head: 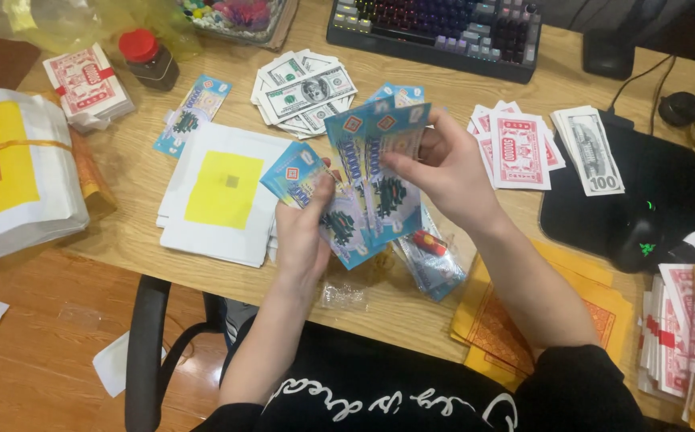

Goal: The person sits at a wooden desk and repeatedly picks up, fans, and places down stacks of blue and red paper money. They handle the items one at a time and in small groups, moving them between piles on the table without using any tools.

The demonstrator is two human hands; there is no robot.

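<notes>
The left hand [303, 228] holds a fan of blue paper notes [363, 172] over the middle of the wooden surface [135, 172], its grip pinching their lower ends. At 1 o'clock from it, the right hand [443, 168] pinches the top note, fingers bent. I judge the notes are being counted; separating one sheet needs a light thumb slide. At 11 o'clock lie grey-green notes [307, 92].

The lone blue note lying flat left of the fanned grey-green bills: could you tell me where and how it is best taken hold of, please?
Pinch the blue note at its near, lower-left short end, coming in from the front. It lies flat and slanted on the wooden table, and that end is free, while its far end points at the jar with the red lid.
</notes>
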